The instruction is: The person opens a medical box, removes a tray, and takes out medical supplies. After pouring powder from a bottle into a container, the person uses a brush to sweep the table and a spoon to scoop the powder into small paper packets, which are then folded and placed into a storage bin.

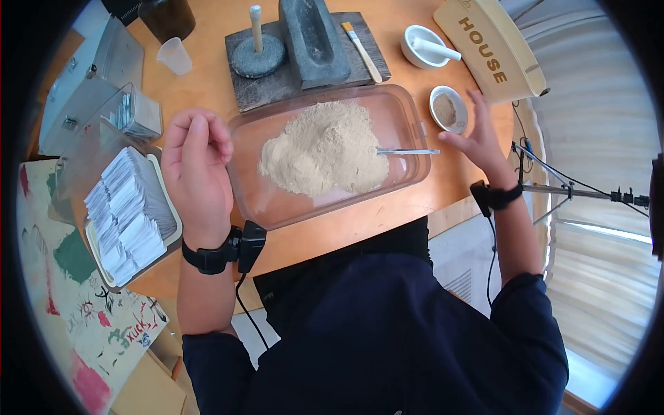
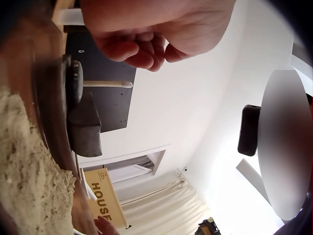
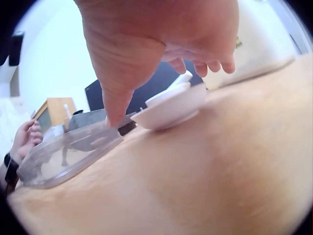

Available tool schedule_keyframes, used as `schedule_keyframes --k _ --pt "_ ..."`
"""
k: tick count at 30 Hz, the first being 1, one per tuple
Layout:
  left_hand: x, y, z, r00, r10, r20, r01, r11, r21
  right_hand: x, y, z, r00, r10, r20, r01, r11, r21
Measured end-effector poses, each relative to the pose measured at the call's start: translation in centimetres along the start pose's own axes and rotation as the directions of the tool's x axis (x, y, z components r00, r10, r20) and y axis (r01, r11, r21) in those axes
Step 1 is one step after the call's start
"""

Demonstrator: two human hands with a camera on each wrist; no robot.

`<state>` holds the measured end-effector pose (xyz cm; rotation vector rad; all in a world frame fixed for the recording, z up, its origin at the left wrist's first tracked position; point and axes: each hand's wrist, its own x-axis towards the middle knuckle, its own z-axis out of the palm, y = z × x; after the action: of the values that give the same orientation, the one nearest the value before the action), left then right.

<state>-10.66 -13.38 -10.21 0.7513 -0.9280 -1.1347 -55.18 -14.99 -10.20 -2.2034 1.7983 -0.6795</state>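
Note:
A clear plastic tub [image 1: 422, 168] holds a heap of pale beige powder [image 1: 325, 149], with a thin metal handle [image 1: 409, 151] sticking out of the heap over the right wall. My left hand [image 1: 199, 166] hovers at the tub's left end, its fingers loosely curled with nothing in them. To the right, my right hand [image 1: 484, 142] spreads thumb and fingers around the near side of a small white bowl [image 1: 435, 123] with brownish powder in it. In the right wrist view the thumb and fingers hang above that bowl [image 3: 168, 113], apart from its rim.
Behind the tub a dark board [image 1: 238, 83] carries a stone trough [image 1: 311, 45], a round stone with a wooden handle [image 1: 259, 57] and a flat brush [image 1: 362, 52]. A white mortar with pestle [image 1: 423, 59] and a HOUSE box [image 1: 487, 52] stand back right. Paper packets [image 1: 128, 214] fill a left container.

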Motion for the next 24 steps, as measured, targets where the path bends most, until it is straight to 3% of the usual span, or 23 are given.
schedule_keyframes --k 1,2,3,5,6,12,19,22,24 --pt "0.1 0.0 0.1 1.0 -0.004 -0.011 0.004 1.0 0.006 -0.1 -1.5 -1.0 0.985 -0.157 -0.067 0.138 0.964 -0.227" --pt "0.1 0.2 0.4 1.0 -0.014 -0.024 0.014 1.0 -0.016 -0.7 -3.5 -1.5 0.989 -0.085 -0.117 0.066 0.984 -0.163" --pt "0.0 0.2 0.4 0.999 -0.032 -0.032 0.031 0.999 -0.036 -1.4 -5.5 -1.7 0.98 -0.106 -0.166 0.069 0.975 -0.213" --pt "0.1 0.1 0.1 1.0 -0.025 -0.012 0.025 0.998 -0.052 -3.0 -8.9 -1.2 0.977 0.206 -0.049 -0.207 0.978 -0.009" --pt "0.2 0.0 0.1 1.0 -0.002 0.016 0.003 0.997 -0.081 -3.6 -9.1 -0.2 0.987 0.158 -0.036 -0.156 0.985 0.07" --pt "0.2 -0.2 0.1 0.999 -0.038 0.006 0.039 0.993 -0.116 -4.0 -8.8 2.4 0.909 0.396 0.129 -0.416 0.867 0.273" --pt "0.0 0.0 0.5 0.997 -0.069 -0.017 0.067 0.988 -0.137 -4.0 -9.9 2.0 0.905 0.397 0.153 -0.424 0.878 0.225" --pt "-0.2 -0.1 0.6 0.999 -0.052 0.015 0.053 0.991 -0.122 -4.2 -10.9 1.8 0.886 0.449 0.118 -0.462 0.828 0.318" --pt "-0.2 -0.1 0.8 0.998 -0.06 0.037 0.064 0.991 -0.117 -4.4 -11.5 1.8 0.923 0.373 0.091 -0.371 0.806 0.461"
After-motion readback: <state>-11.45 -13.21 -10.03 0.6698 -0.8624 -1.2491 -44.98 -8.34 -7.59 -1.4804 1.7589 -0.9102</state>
